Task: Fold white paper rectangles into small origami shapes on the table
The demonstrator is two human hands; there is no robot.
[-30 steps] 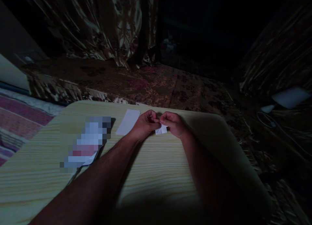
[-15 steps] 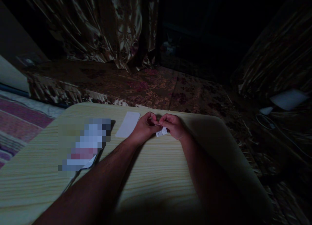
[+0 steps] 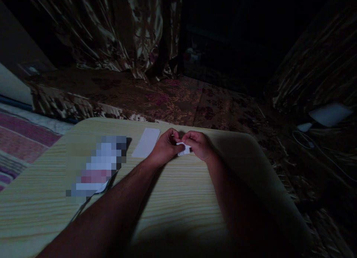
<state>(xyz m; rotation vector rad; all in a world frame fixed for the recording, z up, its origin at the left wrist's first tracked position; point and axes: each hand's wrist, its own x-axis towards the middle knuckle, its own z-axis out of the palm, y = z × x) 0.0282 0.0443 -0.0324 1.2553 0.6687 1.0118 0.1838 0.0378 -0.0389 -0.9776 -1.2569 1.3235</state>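
Note:
A small piece of folded white paper (image 3: 184,150) is held between my two hands near the far edge of the table. My left hand (image 3: 167,146) pinches its left side, with the thumb lying over the paper. On the other side, my right hand (image 3: 198,144) grips the paper with thumb and curled fingers. Parts of the paper are hidden behind the fingers. A flat white sheet or stack of paper (image 3: 145,142) lies on the table just left of my left hand.
The light wooden table (image 3: 178,194) has rounded corners. On its left lies a blurred-out item (image 3: 102,165). A patterned cloth-covered ledge (image 3: 173,98) and curtains (image 3: 145,31) stand behind. To the right, a pale panel (image 3: 331,113) and a white cable (image 3: 302,140) show dimly.
The folded paper has shifted and tilted slightly between my fingers, and its visible face looks different. My left thumb now lies further over it. Both arms stay almost where they were.

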